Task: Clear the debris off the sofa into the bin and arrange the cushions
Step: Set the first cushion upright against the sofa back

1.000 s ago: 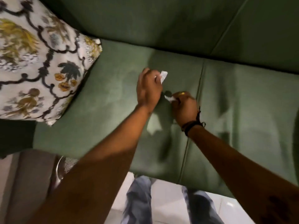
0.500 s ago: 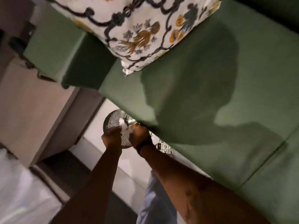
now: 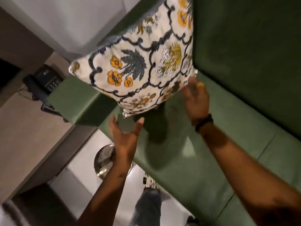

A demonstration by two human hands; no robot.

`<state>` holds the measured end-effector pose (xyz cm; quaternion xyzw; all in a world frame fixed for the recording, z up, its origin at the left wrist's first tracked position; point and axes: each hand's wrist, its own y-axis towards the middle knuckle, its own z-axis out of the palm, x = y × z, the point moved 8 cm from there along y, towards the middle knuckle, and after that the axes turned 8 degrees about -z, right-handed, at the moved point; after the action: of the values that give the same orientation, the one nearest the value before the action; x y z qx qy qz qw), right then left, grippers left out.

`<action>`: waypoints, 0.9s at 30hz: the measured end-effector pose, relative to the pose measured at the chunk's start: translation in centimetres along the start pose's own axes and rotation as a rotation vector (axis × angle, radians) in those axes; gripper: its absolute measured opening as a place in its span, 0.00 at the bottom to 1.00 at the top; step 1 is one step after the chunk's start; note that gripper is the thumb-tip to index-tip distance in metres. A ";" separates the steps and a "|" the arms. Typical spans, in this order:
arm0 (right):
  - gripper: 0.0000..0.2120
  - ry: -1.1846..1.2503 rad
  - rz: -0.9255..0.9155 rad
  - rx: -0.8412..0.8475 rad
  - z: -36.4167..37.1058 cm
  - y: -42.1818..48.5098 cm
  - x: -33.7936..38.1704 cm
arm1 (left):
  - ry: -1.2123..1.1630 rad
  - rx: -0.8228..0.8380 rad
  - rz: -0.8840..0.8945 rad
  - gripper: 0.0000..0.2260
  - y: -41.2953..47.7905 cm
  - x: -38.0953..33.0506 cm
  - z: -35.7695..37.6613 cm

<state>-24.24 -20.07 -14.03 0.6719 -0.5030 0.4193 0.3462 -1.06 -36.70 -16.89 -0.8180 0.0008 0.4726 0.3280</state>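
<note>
The patterned cushion (image 3: 143, 66) (cream cloth with orange flowers, grey-blue leaves and dark scrolling lines) stands tilted at the sofa's (image 3: 211, 144) end, its upper part leaning on the green backrest (image 3: 244, 54) and its left corner jutting over the armrest (image 3: 73, 98); its lower edge is above the seat, which shows a dark shadow beneath it. The right hand (image 3: 195, 97) has its fingers spread, the fingertips touching the cushion's lower right corner; a yellow ring shows on one finger and a dark band circles the wrist. The left hand (image 3: 125, 136) is open wide, palm turned up, just under the cushion's bottom corner; whether it touches the cloth cannot be told. Neither hand is closed on anything. The seat near the hands shows no scraps. On the pale floor beside the sofa's front stands the round metal mesh bin (image 3: 103, 160), partly covered by the left forearm; what lies inside is hidden. A dark telephone (image 3: 44, 77) sits on a table (image 3: 24, 128) beyond the armrest; the person's jeans-clad leg (image 3: 146, 207) shows below.
</note>
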 end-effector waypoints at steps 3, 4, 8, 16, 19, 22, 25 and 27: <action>0.24 0.114 0.082 -0.004 0.0 9.6 -1.0 | -0.202 0.010 0.207 0.39 1.5 -5.7 2.8; 0.27 0.156 0.102 0.077 1.0 11.9 -0.9 | -0.292 -0.004 0.230 0.39 2.0 -6.8 3.4; 0.33 0.408 0.154 0.413 6.1 15.9 0.4 | -0.518 -0.058 0.240 0.42 3.9 -7.9 5.0; 0.25 0.598 0.060 -0.192 -6.3 7.6 0.6 | -0.374 0.292 0.392 0.38 4.7 -12.3 7.2; 0.36 0.592 0.072 -0.423 -12.2 2.5 -1.3 | -0.138 0.444 0.389 0.40 6.2 -16.1 11.5; 0.42 0.552 0.098 -0.539 -14.8 -0.1 -3.7 | 0.021 0.600 0.405 0.42 6.7 -18.9 17.8; 0.44 0.549 0.122 -0.613 -15.7 -0.9 -6.0 | 0.103 0.669 0.394 0.44 6.7 -19.5 22.5; 0.43 0.548 0.165 -0.629 -15.8 -1.1 -7.7 | 0.134 0.677 0.414 0.43 6.2 -19.1 24.0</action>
<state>-27.73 -2.78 -14.67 0.3548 -0.5478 0.4347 0.6205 -32.15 -34.58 -13.58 -0.6750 0.3428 0.4475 0.4760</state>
